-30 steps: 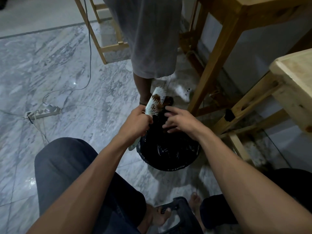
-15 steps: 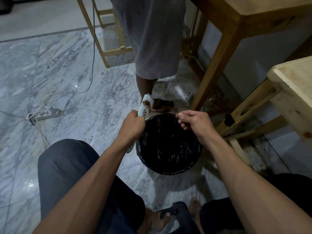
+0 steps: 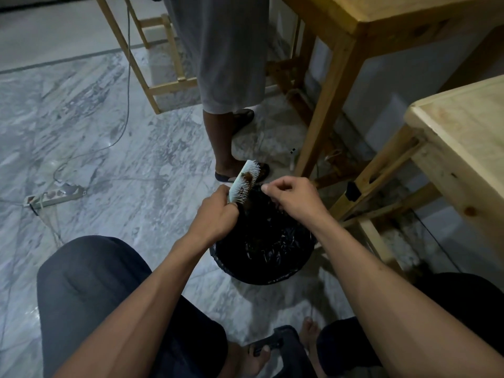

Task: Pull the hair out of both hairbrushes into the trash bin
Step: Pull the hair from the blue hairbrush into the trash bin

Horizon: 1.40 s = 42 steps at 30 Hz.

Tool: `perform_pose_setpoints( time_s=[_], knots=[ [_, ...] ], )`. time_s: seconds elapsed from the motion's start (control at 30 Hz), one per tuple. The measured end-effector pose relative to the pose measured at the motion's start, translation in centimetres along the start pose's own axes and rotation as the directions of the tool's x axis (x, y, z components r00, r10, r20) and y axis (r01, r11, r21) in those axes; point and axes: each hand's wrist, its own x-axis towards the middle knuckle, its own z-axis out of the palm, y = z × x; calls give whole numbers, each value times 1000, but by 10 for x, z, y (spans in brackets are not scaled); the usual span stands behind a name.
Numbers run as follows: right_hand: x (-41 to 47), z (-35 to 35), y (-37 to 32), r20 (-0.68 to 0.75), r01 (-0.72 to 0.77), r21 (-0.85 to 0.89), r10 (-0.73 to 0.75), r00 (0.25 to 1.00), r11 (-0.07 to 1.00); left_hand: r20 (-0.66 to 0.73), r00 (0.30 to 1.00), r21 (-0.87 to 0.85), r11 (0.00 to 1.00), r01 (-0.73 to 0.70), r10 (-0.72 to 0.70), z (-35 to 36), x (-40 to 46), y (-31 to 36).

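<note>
Your right hand (image 3: 293, 199) comes back toward the hairbrush (image 3: 244, 181), fingers pinched; left hand (image 3: 218, 214) grips it above the trash bin (image 3: 263, 271).

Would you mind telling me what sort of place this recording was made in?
Probably an indoor room in a home or workshop: a marble-patterned tiled floor, bare wooden tables, and a power strip lying on the floor.

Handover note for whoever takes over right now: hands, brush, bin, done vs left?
Left hand: gripping the pale hairbrush, held over the far rim of the trash bin.
Right hand: fingers pinched above the bin; whether strands are in them cannot be told.
Done: nothing confirmed; the bin's contents are too dark to read.
Left: a brown hair clump sits in the bristles. Second brush not in view.
</note>
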Motion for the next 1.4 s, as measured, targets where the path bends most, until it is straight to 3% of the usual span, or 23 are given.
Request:
perform_pose_setpoints(
  time_s=[0.13,0.27,0.43,0.57,0.77,0.93,1.03,1.2,1.3,1.4],
  knots=[
    [0,4,-10,31,37,45,-39,999,998,32,998,137,989,-61,57,6,-4,2],
    [3,4,-16,-49,32,36,-30,998,999,18,999,175,983,-51,49,8,-11,13],
    [7,-5,-16,-19,55,-73,-57,998,996,-21,1000,76,997,24,-22,13,-17,9],
    [5,-9,-1,14,-14,-76,15,1000,997,-69,993,15,995,97,-96,16,-17,-4],
    [5,-7,13,-43,-143,98,148,988,985,-90,971,-85,974,212,-219,20,-12,-21],
    [7,-8,19,-63,-199,206,216,974,958,-48,980,-116,976,184,-191,26,-14,-29],
    [6,-12,23,-44,-220,148,228,973,964,-68,983,-143,977,159,-170,30,-10,-30],
    [1,-19,43,-125,-262,-179,242,962,948,-91,981,-178,972,153,-171,34,-11,-28],
    [-8,-22,37,40,-196,-311,219,975,930,-83,989,-141,984,111,-123,34,-11,-24],
    [-11,-17,24,221,-134,-140,163,962,981,-58,995,-126,989,77,-84,34,-10,-20]
  ],
)
